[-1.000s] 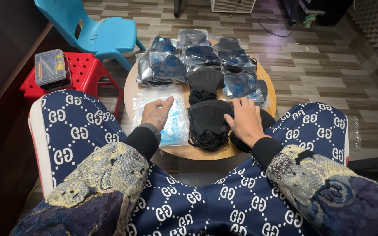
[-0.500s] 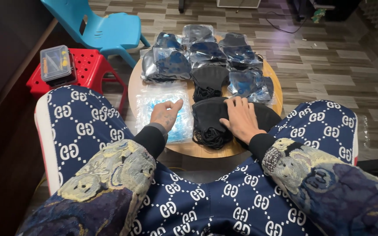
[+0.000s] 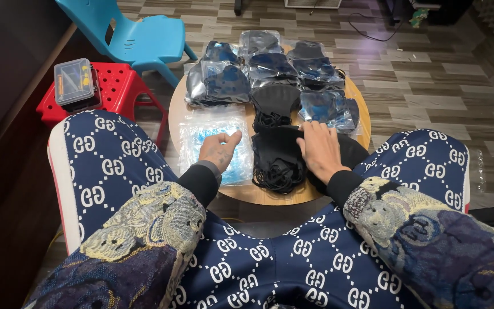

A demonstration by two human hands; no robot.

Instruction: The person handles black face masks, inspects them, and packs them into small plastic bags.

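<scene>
- A small round wooden table [image 3: 241,193] stands between my knees, crowded with soft black cloth masks and crinkly clear plastic bags.
- My left hand [image 3: 219,150] hovers over a flat clear bag of pale blue masks [image 3: 204,137] on the near left of the table, fingers loosely curled, thumb and forefinger close together; I cannot tell whether they pinch the plastic.
- My right hand [image 3: 319,147] lies flat, fingers spread apart, pressing on a loose pile of black masks [image 3: 278,157] at the near middle, their thin ear loops tangled.
- Shiny bagged dark masks [image 3: 270,66] fill the far side.
- A red plastic stool [image 3: 122,90] stands left of the table.
</scene>
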